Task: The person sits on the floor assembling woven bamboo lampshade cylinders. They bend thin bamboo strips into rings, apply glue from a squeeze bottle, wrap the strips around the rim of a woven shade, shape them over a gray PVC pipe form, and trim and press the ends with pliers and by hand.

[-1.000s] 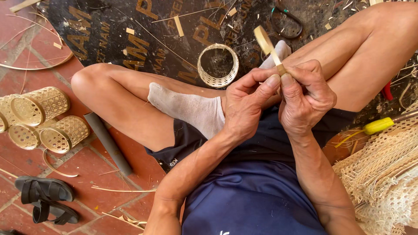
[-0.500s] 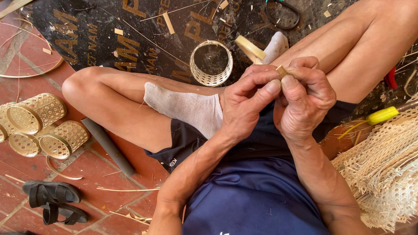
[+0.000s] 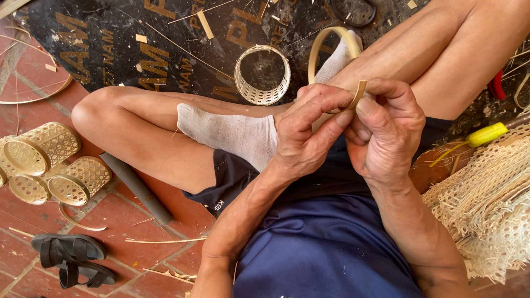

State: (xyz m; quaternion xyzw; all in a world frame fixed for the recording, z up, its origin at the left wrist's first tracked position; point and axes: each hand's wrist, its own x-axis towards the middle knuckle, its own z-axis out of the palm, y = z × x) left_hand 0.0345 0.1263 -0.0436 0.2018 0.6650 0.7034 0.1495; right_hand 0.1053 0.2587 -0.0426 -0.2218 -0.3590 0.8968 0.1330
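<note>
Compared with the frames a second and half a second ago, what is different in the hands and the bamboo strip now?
The bamboo strip, earlier a short straight stub above the fingers, now curves into a hoop over the socked foot. The left hand and right hand have kept pinching its ends together. The woven ring on the mat, the woven baskets and the sandals lie as before.

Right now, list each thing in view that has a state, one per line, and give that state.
Bamboo strip: bent into a loop, ends pinched together.
Left hand: closed, pinching the strip.
Right hand: closed, pinching the strip.
Woven ring: upright on the mat, open-topped, empty.
Woven baskets: lying on their sides, clustered.
Sandals: off, lying on the floor.
Woven mesh: piled loosely, edges frayed.
</note>
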